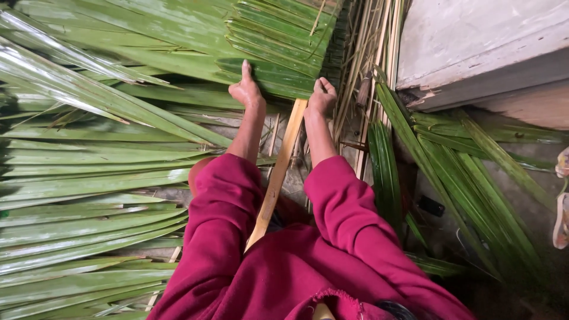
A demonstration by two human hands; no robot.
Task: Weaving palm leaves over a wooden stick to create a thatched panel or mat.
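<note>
While the left hand (pixel 246 89) presses folded green palm leaves (pixel 278 53), thumb raised, right hand (pixel 322 95) fingers curl onto them above a wooden slat (pixel 277 178).

Two hands are at work here, the left hand (pixel 246 90) and the right hand (pixel 322 96); two magenta sleeves (pixel 218 201) lead back from them; one long wooden slat (pixel 278 178) runs between the forearms; one folded row of palm leaves (pixel 275 47) lies stitched at its far end; loose palm leaves (pixel 89 195) fan out to the left, too many and too overlapped to count; another bundle of leaves (pixel 468 172) lies to the right, again past counting; one pale concrete block (pixel 474 41) sits at the upper right; one small dark object (pixel 431 205) lies on the floor; thin dry sticks (pixel 373 53) stand in a sheaf, number unclear.
</note>
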